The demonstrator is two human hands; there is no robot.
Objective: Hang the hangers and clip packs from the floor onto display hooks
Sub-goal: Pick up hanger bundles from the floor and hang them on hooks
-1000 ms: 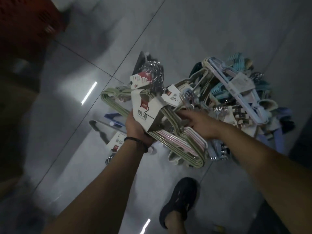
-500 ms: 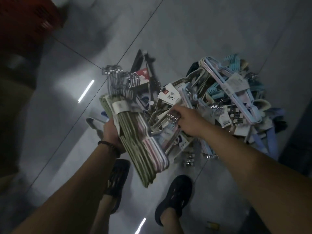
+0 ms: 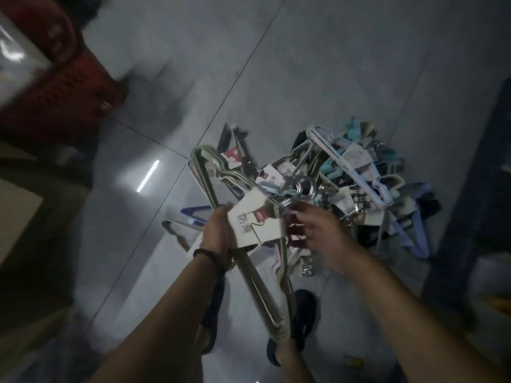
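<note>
Above the tiled floor (image 3: 331,78), left hand (image 3: 217,233) gripping a green hanger bundle (image 3: 260,297) at its cardboard label (image 3: 254,228), right hand (image 3: 318,233) loose-fingered just beside it, hanger-and-clip-pack pile (image 3: 359,172) on floor beyond.

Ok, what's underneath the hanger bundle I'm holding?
Below the hanger bundle, the tiled floor, a blue hanger and a dark shoe show. The bundle hides part of the pile behind it.

Both bare forearms reach forward from the near edge. The left hand (image 3: 218,233) (dark band (image 3: 206,255) at the wrist) curls its fingers round a hanger bundle (image 3: 260,299). The right hand (image 3: 315,233) hovers just right, fingers blurred, its grasp unreadable.
</note>
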